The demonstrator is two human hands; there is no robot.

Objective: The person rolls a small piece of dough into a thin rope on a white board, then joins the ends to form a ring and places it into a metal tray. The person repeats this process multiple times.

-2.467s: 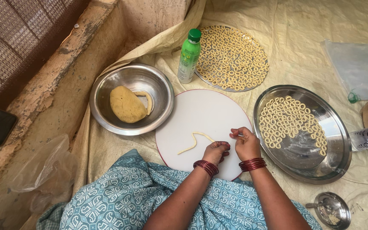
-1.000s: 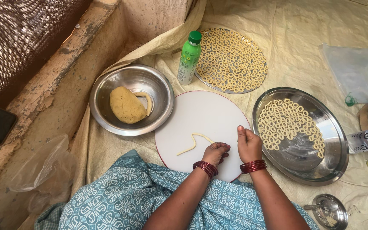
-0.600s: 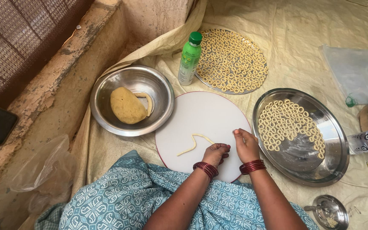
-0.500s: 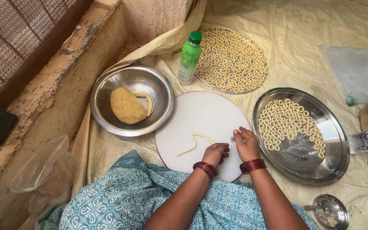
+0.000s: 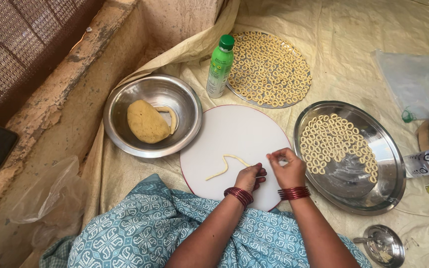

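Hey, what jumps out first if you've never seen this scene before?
The two hands, left hand and right hand, pinch a thin dough rope on a round white board in the middle. Small dough rings cover the tray behind it and half the steel plate to the right. A steel bowl with a dough lump sits left, a green bottle beside it.
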